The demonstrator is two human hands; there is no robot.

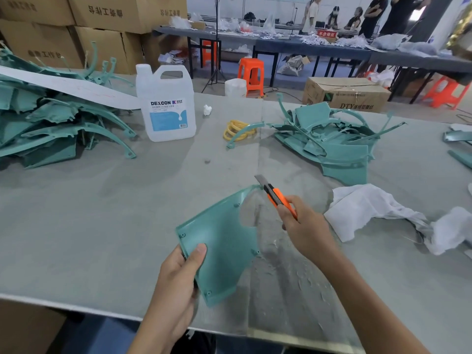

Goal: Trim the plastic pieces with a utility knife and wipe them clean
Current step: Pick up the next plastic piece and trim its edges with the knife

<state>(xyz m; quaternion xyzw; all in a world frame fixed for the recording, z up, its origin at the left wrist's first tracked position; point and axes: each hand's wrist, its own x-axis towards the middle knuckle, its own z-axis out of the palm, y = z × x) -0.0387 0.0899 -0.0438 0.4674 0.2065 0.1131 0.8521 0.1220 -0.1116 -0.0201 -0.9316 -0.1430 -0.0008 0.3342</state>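
Observation:
A flat teal plastic piece (222,241) with a curved cut-out is held above the grey table near its front edge. My left hand (178,274) grips its lower left edge, thumb on top. My right hand (304,226) grips an orange utility knife (277,198). The knife's blade is extended and touches the thin upper tip of the piece. A crumpled white cloth (370,210) lies on the table just right of my right hand.
A heap of teal pieces (51,121) fills the left side and another heap (329,139) lies at centre right. A clear DEXCON jug (166,103) and yellow rings (237,130) stand behind. Plastic shavings litter a clear sheet (286,290) at the table's front. People work at far tables.

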